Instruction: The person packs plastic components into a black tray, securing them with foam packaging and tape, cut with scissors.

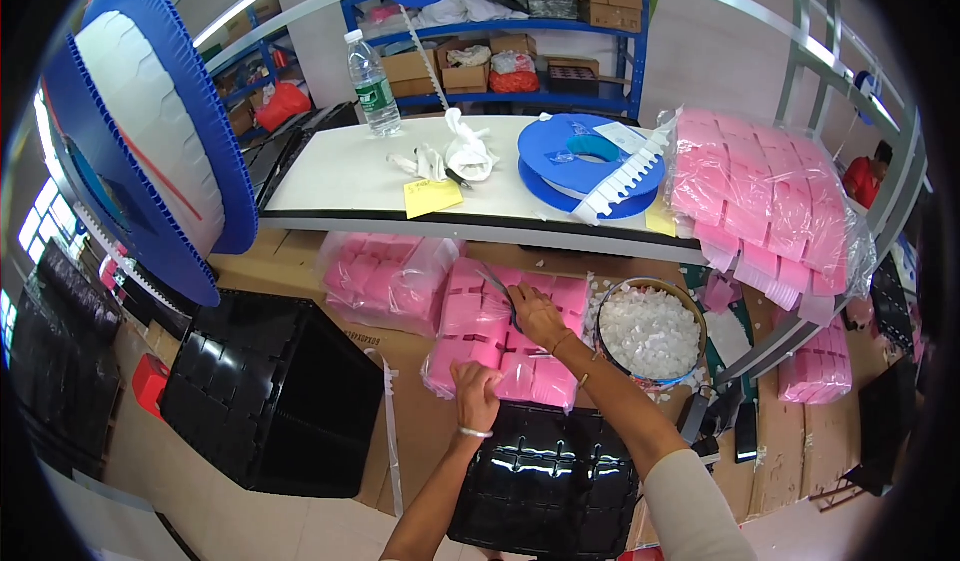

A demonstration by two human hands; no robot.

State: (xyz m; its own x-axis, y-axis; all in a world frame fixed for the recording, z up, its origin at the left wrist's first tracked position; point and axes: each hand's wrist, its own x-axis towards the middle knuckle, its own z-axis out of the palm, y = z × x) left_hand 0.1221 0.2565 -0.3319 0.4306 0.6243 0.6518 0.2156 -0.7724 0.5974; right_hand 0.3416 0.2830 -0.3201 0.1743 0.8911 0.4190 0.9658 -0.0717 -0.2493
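A plastic-wrapped pack of pink pieces lies on the cardboard-covered bench in front of me. My right hand is over its middle, its fingers closed on what looks like a pair of scissors, the thin blade pointing away and to the left over the pack. At the pack's near edge, my left hand is closed, apparently pinching the clear plastic bag; its fingertips are partly hidden. Right below both hands sits a stack of glossy black trays, nearest to me.
A tub of small white pieces stands right of the pack. A second pink pack and a tall black tray stack are left. Above runs a white shelf with a blue reel, water bottle and pink bundle.
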